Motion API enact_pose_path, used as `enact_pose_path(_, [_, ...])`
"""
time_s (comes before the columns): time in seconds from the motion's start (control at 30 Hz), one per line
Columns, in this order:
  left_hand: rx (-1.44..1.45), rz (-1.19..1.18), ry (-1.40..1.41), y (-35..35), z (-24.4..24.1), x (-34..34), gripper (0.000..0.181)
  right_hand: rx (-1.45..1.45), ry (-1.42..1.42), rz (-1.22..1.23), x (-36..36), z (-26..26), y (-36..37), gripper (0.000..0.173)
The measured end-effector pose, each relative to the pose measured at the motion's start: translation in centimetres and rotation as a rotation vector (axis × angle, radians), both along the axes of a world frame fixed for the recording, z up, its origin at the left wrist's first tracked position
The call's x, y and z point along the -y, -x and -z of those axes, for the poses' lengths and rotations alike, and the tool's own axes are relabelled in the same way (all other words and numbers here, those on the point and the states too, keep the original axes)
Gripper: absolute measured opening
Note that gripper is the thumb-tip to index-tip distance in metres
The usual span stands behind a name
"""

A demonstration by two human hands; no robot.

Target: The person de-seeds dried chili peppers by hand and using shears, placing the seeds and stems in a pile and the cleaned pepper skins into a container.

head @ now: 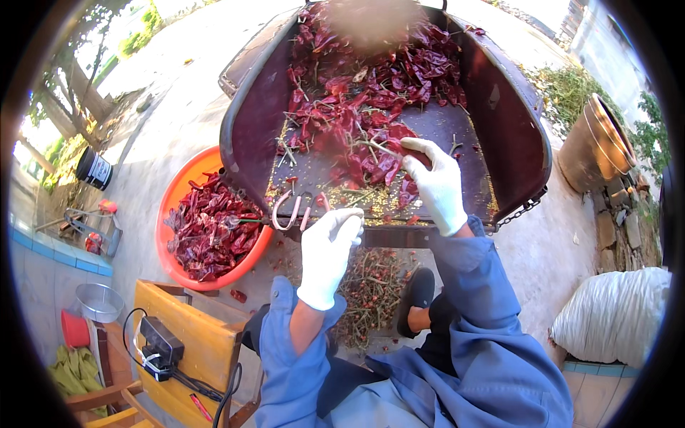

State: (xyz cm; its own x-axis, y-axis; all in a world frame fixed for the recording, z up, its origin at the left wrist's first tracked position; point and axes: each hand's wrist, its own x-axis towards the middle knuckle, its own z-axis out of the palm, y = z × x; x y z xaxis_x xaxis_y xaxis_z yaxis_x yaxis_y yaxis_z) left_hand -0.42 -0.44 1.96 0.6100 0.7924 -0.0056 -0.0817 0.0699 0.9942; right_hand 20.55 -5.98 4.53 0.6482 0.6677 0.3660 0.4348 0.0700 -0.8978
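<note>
Dried red chili peppers (369, 112) lie heaped in a dark metal cart bed (500, 85) with scattered yellow seeds (374, 206) near its front edge. My right hand (433, 182), in a white knit glove, is over the pile's near right side, thumb and forefinger at a chili and its pale stem. My left hand (334, 246), also gloved, is at the cart's front edge with its fingers curled together; whether it pinches something small cannot be told. Beside it, a pink bent metal hook (289, 211) sits at the edge. A blur covers part of the far pile.
An orange basin (166, 251) of chili pieces stands left of the cart. Cut stems (369, 299) litter the ground between my feet. A wooden stool (198, 337) with a power adapter and cables is at lower left; a white sack (615, 315) lies at right.
</note>
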Motion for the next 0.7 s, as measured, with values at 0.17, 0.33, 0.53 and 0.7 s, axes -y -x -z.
enact_pose_path(0.17, [0.128, -0.163, 0.029, 0.1, 0.1, -0.9, 0.025, -0.099, -0.068, -0.138, -0.1, 1.0, 3.6, 0.024])
enact_pose_path(0.33, [0.212, -0.339, 0.087, 1.1, -0.6, -2.2, 0.035, -0.537, 0.007, -0.42, 0.8, 0.9, 5.8, 0.023])
enact_pose_path(0.53, [0.23, -0.045, 0.025, 2.5, -0.4, -2.8, 0.046, -1.042, -0.003, -0.705, 1.1, 1.5, 6.2, 0.024])
enact_pose_path(0.7, [0.285, 0.113, 0.083, 1.7, -1.1, -1.6, 0.054, -1.078, 0.006, -0.836, 1.2, 2.8, 7.0, 0.018])
